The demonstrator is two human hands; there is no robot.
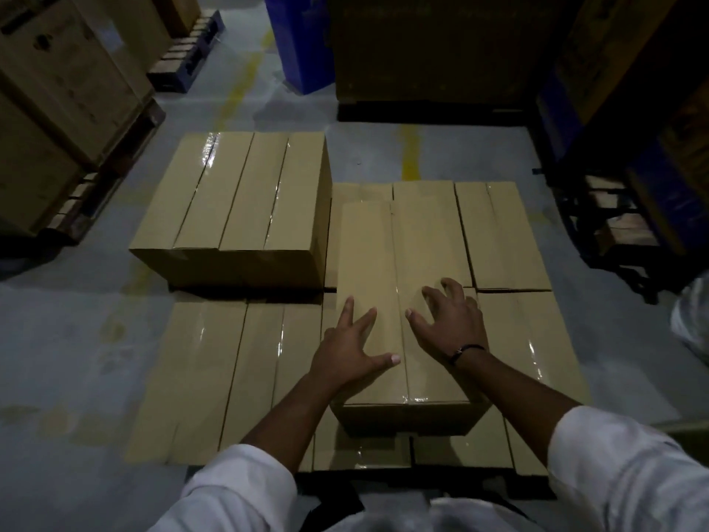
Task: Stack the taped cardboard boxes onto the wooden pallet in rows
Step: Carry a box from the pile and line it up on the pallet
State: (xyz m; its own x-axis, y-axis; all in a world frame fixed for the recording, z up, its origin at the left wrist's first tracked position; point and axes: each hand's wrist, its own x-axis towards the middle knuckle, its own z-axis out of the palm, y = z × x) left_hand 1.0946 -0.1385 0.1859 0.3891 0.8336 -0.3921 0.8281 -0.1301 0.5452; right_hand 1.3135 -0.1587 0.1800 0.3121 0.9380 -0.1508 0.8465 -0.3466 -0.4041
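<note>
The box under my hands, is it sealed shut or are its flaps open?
Shut. The box has its top flaps lying flat and meeting at a centre seam, and glossy tape glints at the seam's near end.

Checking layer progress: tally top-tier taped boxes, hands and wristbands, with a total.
Brown taped cardboard boxes, top tier: 3 (far-left pair, middle box)
Bare hands on the middle box: 2 (left hand, right hand)
Black wristband, right wrist: 1
Total: 6

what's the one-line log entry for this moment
step: second layer | left hand: open, on top box | right hand: open, same box | top box: centre, on bottom layer | far-left stack: untouched
</note>
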